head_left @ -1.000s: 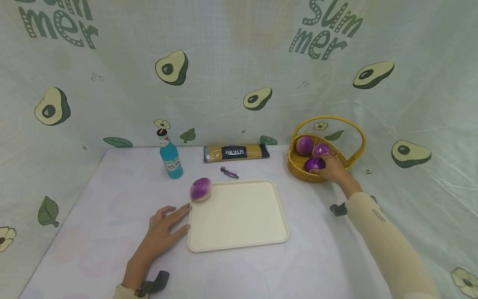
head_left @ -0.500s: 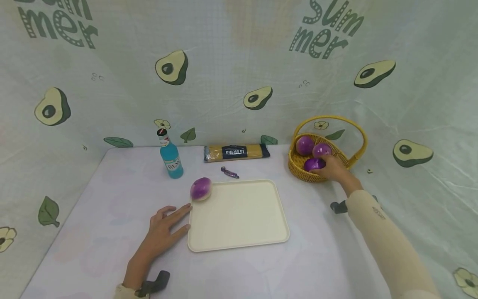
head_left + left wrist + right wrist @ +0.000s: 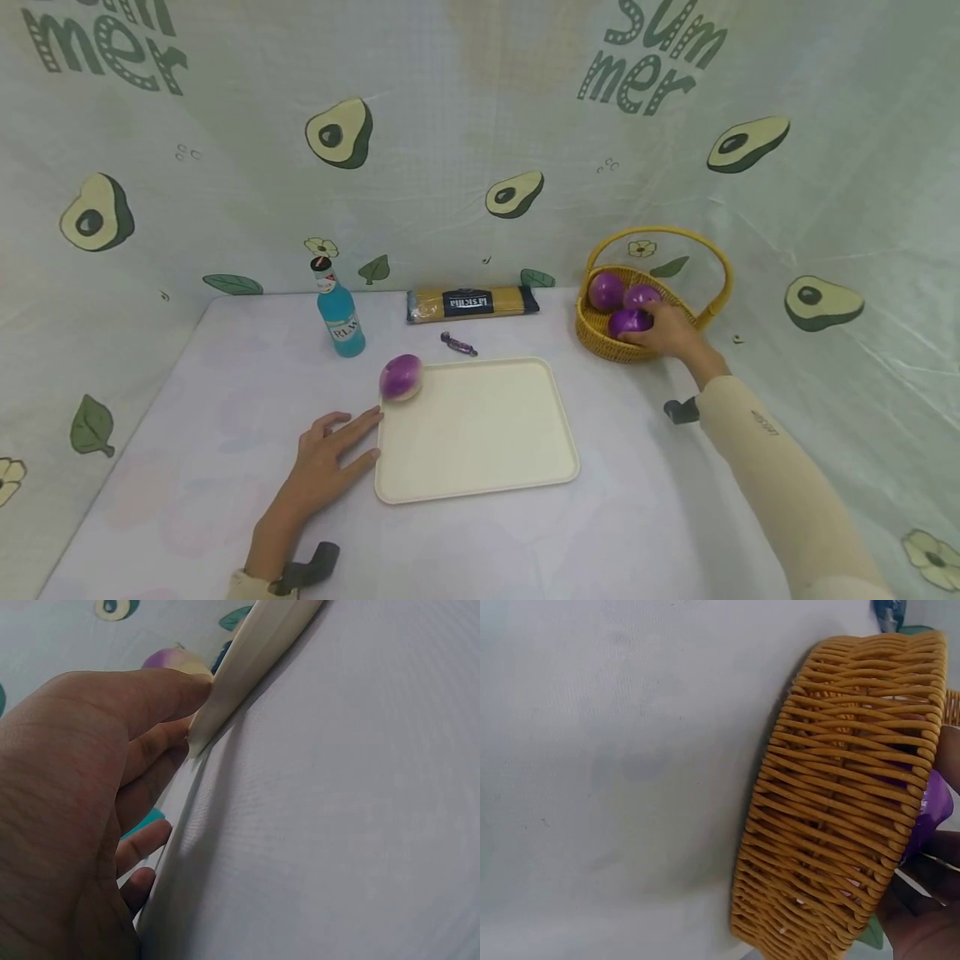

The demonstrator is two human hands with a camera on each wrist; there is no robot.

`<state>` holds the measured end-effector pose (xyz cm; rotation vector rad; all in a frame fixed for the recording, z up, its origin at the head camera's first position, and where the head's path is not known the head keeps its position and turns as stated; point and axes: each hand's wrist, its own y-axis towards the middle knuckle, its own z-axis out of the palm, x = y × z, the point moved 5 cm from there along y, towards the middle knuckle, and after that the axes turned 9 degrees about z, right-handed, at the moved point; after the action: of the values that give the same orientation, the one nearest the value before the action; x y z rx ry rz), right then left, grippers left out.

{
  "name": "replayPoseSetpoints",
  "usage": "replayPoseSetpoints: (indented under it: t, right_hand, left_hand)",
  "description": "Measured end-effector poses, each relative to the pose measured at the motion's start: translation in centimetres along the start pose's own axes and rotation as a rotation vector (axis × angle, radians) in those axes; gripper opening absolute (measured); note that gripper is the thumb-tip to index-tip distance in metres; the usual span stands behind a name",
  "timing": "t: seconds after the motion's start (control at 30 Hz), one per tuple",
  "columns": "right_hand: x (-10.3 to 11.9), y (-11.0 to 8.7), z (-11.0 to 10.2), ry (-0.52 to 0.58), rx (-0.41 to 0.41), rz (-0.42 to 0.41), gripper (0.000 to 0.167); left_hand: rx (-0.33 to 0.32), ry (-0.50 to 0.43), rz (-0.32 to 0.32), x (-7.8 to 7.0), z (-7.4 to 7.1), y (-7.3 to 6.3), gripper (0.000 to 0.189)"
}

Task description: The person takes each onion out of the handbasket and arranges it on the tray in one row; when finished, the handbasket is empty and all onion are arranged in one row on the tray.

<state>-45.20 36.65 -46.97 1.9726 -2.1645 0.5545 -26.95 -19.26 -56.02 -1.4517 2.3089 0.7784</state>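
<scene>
At the left edge of a cream tray (image 3: 480,433), my left hand (image 3: 322,467) touches the rim with its extended fingertips and thumb. A round vegetable, purple above and cream below (image 3: 401,377), sits on the tray's far left corner. My right hand (image 3: 670,329) reaches into a yellow wicker basket (image 3: 611,348) and grips a shiny purple onion (image 3: 628,322) between thumb and fingers. Two more purple onions lie behind it, one at the left (image 3: 606,292) and one at the right (image 3: 641,296). From the right wrist, the basket wall (image 3: 832,787) hides much of the held onion (image 3: 930,814).
A blue bottle (image 3: 341,317) stands at the back left. Along the back edge lies a pack of spaghetti (image 3: 472,304), with a small purple wrapped candy (image 3: 458,344) in front of it. The basket's tall handle (image 3: 660,230) arches up behind the right hand.
The fingers of my right hand have shifted slightly around the onion in the basket. My left hand stays at the tray's edge. The head view has tilted a little.
</scene>
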Motion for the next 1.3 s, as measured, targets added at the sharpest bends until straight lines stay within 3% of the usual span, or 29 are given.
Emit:
replayPoseSetpoints:
  t: [0.33,1.3]
  right_hand:
    - [0.1,-0.7,-1.1,0.031,-0.068,-0.047,0.092]
    - [2.0,-3.1,-2.1,0.048,-0.106,-0.051,0.092]
  left_hand:
    - [-0.013,0.004,0.003,0.0,0.1,-0.2,0.056]
    - [-0.020,-0.005,0.017,-0.3,-0.2,-0.3,0.056]
